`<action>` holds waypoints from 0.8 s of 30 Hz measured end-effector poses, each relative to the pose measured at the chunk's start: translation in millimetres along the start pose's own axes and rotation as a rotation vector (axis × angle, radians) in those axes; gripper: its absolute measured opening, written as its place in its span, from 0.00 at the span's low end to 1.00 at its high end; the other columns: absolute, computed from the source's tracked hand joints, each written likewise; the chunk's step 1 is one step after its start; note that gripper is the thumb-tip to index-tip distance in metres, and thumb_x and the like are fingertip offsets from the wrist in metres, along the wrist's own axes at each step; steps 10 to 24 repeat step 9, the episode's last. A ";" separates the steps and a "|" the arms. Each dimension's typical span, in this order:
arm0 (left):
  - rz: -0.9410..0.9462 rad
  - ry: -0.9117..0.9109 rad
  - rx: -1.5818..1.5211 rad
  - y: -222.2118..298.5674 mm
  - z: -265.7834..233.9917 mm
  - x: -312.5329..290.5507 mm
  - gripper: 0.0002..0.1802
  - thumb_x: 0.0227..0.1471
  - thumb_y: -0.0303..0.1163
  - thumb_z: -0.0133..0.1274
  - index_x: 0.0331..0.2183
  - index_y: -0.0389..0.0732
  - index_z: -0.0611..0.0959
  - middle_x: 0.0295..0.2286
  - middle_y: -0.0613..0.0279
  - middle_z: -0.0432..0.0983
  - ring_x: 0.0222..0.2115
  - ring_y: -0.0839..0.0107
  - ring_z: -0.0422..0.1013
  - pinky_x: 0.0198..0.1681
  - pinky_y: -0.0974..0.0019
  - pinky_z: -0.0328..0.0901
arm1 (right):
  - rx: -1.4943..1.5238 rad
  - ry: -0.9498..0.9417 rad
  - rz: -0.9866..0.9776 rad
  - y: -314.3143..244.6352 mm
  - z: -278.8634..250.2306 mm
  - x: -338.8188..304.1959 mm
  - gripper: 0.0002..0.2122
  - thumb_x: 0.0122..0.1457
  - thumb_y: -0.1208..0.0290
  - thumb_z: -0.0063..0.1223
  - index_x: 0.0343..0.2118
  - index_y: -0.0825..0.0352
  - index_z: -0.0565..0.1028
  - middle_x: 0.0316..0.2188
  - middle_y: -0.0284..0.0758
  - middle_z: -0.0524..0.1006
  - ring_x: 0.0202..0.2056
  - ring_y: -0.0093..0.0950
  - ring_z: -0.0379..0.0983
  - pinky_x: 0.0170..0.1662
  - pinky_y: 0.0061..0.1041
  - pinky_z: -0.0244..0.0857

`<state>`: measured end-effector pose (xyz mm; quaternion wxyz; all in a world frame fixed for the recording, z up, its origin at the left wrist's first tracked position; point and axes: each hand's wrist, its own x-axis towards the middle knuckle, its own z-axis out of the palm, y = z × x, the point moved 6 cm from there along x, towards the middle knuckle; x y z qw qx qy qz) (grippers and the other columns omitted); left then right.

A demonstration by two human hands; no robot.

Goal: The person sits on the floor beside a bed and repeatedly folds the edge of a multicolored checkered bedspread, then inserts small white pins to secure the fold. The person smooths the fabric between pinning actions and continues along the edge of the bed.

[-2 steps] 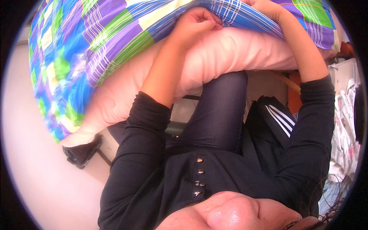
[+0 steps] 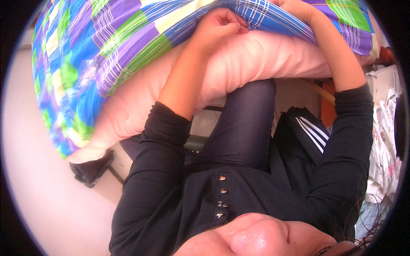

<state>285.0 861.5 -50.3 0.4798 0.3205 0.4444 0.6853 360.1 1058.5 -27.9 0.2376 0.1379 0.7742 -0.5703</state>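
Note:
A large checked cloth [image 2: 124, 38] in blue, green, purple and yellow drapes over a padded pink layer [image 2: 265, 55] across the upper part of the view. The pink side faces me and looks soft and creased. My left hand [image 2: 218, 27] is closed at the cloth's near fold, fingers curled and pressed together on the cloth where it meets the pink. Farther right and higher, my right hand [image 2: 295, 9] bends over the checked cloth, closed on it; the picture's top edge cuts off part of its fingers.
My dark trouser leg [image 2: 243, 123] is below the pink layer. A dark object [image 2: 94, 168] stands at lower left beside a pale surface [image 2: 47, 192]. White floral fabric [image 2: 384, 145] hangs at right, near a black garment with white stripes [image 2: 307, 132] and an orange-brown panel [image 2: 328, 109].

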 end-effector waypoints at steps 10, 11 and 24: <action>-0.005 -0.018 -0.011 -6.7 -3.3 1.4 0.04 0.51 0.27 0.56 0.27 0.37 0.78 0.37 0.54 0.78 0.37 0.65 0.76 0.46 0.61 0.69 | -0.155 0.065 0.003 2.6 -6.6 1.3 0.11 0.51 0.72 0.63 0.37 0.69 0.81 0.31 0.29 0.81 0.31 0.18 0.73 0.38 0.24 0.69; -0.005 -0.018 -0.011 -6.7 -3.3 1.4 0.04 0.51 0.27 0.56 0.27 0.37 0.78 0.37 0.54 0.78 0.37 0.65 0.76 0.46 0.61 0.69 | -0.155 0.065 0.003 2.6 -6.6 1.3 0.11 0.51 0.72 0.63 0.37 0.69 0.81 0.31 0.29 0.81 0.31 0.18 0.73 0.38 0.24 0.69; -0.005 -0.018 -0.011 -6.7 -3.3 1.4 0.04 0.51 0.27 0.56 0.27 0.37 0.78 0.37 0.54 0.78 0.37 0.65 0.76 0.46 0.61 0.69 | -0.155 0.065 0.003 2.6 -6.6 1.3 0.11 0.51 0.72 0.63 0.37 0.69 0.81 0.31 0.29 0.81 0.31 0.18 0.73 0.38 0.24 0.69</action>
